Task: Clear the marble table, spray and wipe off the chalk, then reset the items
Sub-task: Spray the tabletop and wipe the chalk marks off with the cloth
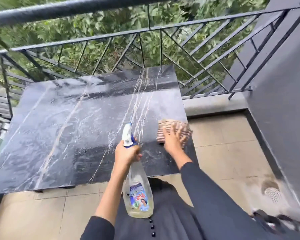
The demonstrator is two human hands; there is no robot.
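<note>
Left hand (127, 154) clasping the near-empty, probably light spray bottle (139, 187) by its neck; right hand (171, 140) flat, pressing the limp cloth (164, 124) at three o'clock on the wet marble table (68, 129).

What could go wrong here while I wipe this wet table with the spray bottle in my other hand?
The cloth sits at the marble table's right edge under the right hand; a wide stroke could sweep it off. The left hand grips the spray bottle by its neck, so it might slip. Liquid streaking the top may drip onto the floor tiles, making them slippery.
</note>
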